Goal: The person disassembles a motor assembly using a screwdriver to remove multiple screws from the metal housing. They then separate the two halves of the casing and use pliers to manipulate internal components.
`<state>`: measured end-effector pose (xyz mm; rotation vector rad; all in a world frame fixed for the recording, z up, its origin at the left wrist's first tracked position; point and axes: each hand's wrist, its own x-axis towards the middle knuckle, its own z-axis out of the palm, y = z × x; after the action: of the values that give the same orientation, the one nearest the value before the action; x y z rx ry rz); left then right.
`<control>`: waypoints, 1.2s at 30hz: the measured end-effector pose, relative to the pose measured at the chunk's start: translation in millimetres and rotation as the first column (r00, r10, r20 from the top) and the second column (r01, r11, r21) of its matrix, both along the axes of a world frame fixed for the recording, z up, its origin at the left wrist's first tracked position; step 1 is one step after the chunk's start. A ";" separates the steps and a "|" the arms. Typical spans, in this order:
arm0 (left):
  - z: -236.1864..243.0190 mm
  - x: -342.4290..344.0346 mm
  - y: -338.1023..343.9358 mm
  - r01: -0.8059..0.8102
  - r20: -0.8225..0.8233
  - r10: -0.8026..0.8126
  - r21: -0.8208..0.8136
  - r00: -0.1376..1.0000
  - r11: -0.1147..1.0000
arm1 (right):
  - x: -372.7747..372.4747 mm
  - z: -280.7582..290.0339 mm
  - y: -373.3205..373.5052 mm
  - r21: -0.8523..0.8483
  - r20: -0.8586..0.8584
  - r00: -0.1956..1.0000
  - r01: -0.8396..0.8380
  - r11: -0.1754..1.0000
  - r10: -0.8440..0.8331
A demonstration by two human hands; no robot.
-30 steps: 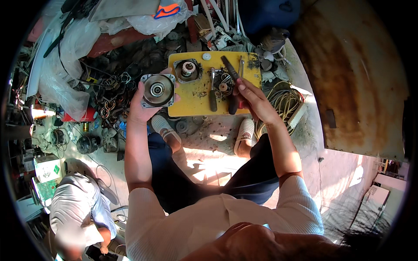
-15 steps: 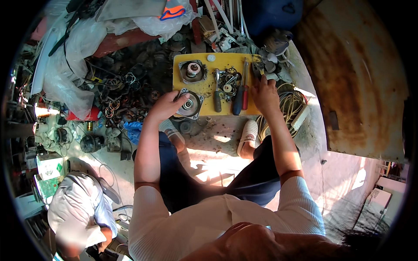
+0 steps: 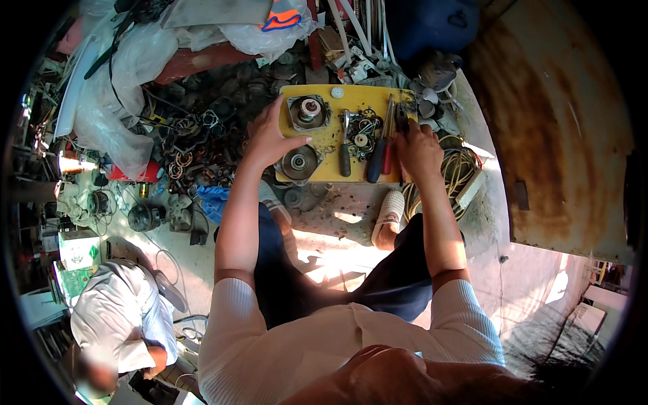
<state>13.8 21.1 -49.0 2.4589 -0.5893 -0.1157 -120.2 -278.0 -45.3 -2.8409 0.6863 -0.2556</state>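
Observation:
My left hand (image 3: 268,138) is open at the left edge of a yellow board (image 3: 331,158), fingers spread and thumb pointing right. It is between two motor end covers: one with a rotor shaft (image 3: 309,110) standing in it, and a round-centred metal cover (image 3: 300,163) just below the thumb. My right hand (image 3: 421,150) is closed round the handles of dark-jawed pliers (image 3: 403,119) at the board's right edge. Left of it lie a red-handled screwdriver (image 3: 387,158), a blue-handled one (image 3: 376,164) and a grey-handled tool (image 3: 345,162). Small rings and gears (image 3: 362,128) sit among them.
Scrap motor parts (image 3: 196,128) heap up left of the board. Coiled cable (image 3: 459,169) lies on the right, near a rusty metal sheet (image 3: 560,135). A blue container (image 3: 432,27) stands behind. Another person (image 3: 118,324) bends at lower left.
My left hand has come off the metal cover and opened up above it. My right hand has closed on the pliers and drawn slightly nearer. The whole view has shifted a little.

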 end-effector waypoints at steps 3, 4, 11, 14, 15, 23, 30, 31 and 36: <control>-12.0 12.4 -5.3 0.015 -0.108 -0.014 0.003 0.994 1.000 | 6.3 -6.9 2.1 -0.034 0.259 0.963 -0.067 0.997 0.073; -15.1 15.1 -6.7 0.025 -0.121 -0.026 -0.008 0.992 1.000 | 8.0 -5.2 3.6 -0.005 0.284 0.954 -0.098 0.995 0.096; -21.7 22.2 -12.4 0.001 -0.108 -0.005 -0.033 0.994 0.999 | 28.0 -3.7 28.4 0.386 0.428 0.894 -0.309 0.869 0.128; -14.8 17.2 -13.1 -0.024 -0.043 0.024 0.003 0.999 1.000 | 30.6 -0.1 39.8 0.491 0.383 0.912 -0.336 0.804 0.148; -11.7 14.3 -13.5 -0.036 -0.022 0.036 0.004 0.999 0.999 | 31.4 1.9 43.0 0.550 0.346 0.928 -0.321 0.771 0.139; 21.1 -1.2 -26.0 0.070 -0.047 -0.088 -0.302 0.995 0.951 | 43.9 11.3 60.1 0.964 0.261 0.960 -0.264 -0.014 -0.101; 31.4 -19.8 -42.3 0.141 0.048 -0.133 -0.252 0.990 0.957 | 43.8 10.0 57.5 0.974 0.221 0.974 -0.223 -0.042 -0.043; 31.1 -18.5 -41.5 0.148 -0.020 -0.162 -0.310 0.987 0.939 | 45.5 8.5 55.4 0.976 0.205 0.977 -0.209 -0.063 -0.053; 22.5 -6.7 -39.5 -0.109 -0.367 -0.200 -0.671 0.908 0.734 | 49.5 12.0 53.8 0.973 0.207 0.977 -0.211 -0.094 -0.052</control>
<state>7.1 -18.4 -26.5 1.6221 -0.4002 -0.3696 -70.7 -224.3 -33.3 -1.2245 0.3268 0.0728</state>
